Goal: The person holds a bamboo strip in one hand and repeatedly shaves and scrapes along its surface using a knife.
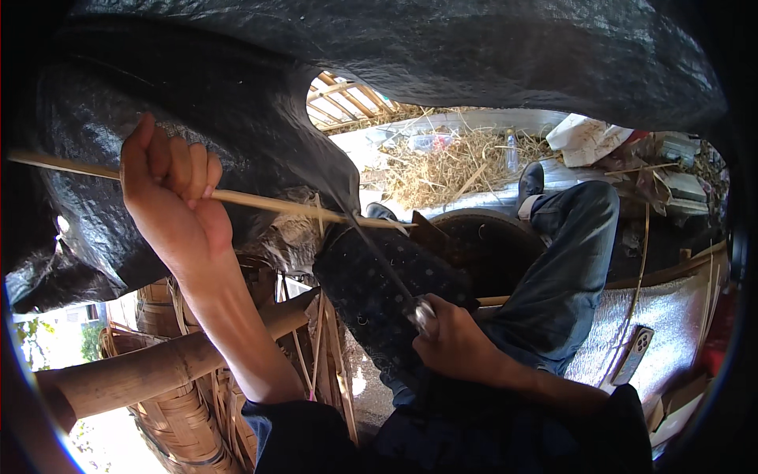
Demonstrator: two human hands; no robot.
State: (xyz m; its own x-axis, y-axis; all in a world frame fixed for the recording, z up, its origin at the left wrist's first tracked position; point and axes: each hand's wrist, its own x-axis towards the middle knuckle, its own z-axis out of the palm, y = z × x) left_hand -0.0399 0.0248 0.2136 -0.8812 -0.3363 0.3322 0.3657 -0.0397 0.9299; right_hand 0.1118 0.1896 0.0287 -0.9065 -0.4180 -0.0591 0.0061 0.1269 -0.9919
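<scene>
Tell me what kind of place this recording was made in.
Probably an outdoor bamboo craft spot under a black tarp. The left hand grips a thin bamboo strip, the right hand holds a blade against it, woven baskets sit lower left, and straw litters the ground.

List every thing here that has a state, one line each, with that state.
left hand: raised, closed around the bamboo strip
right hand: closed on the knife handle
bamboo strip: held out sideways, far end on the padded knee
knife: blade slanted against the strip
dark cloth: draped over the knee
phone: lying flat on the mat
</scene>
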